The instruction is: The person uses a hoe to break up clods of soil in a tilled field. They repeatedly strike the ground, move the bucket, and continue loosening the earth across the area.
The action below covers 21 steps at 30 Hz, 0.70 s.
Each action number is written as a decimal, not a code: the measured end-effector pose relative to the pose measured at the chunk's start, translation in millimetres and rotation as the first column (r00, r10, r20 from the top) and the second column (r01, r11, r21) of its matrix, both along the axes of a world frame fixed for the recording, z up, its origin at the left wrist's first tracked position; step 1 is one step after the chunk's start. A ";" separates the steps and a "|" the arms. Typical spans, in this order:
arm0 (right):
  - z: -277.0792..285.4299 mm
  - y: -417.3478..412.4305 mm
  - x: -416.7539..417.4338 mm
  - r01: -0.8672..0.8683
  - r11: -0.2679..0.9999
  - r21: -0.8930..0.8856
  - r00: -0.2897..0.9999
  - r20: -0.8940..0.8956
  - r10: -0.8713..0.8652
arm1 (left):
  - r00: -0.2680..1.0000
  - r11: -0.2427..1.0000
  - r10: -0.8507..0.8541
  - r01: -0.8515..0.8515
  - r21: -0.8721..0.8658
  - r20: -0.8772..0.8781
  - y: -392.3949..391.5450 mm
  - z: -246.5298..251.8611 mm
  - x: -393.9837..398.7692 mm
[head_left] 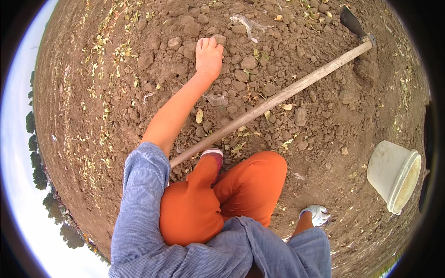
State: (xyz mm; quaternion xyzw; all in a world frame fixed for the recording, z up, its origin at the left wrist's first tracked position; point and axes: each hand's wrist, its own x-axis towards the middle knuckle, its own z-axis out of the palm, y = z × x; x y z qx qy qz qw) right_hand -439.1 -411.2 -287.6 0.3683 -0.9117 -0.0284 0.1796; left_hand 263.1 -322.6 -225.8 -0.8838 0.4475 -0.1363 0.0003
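My bare left hand reaches out over the cloddy soil. Its back faces up and its curled fingertips meet the clods, so whatever lies under them is hidden. My right hand wears a white glove and is low by the ground on the right, fingers bent; I cannot tell whether it holds anything. Between them lies a hoe, its wooden handle running slantwise from beside my left sleeve to the dark metal blade at the upper right. Part of the handle's near end is hidden by my arm.
A whitish plastic bucket lies tipped to the right. Torn clear plastic film and another scrap lie on the soil. Dry leafy vines stretch along the left. My bent knee and shoe are beneath me.
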 end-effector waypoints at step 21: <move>-8.0 3.2 -11.3 -0.029 0.999 -0.031 0.999 -0.032 0.028 | 0.998 0.997 -0.055 0.056 0.056 -0.007 7.8 -0.3 0.0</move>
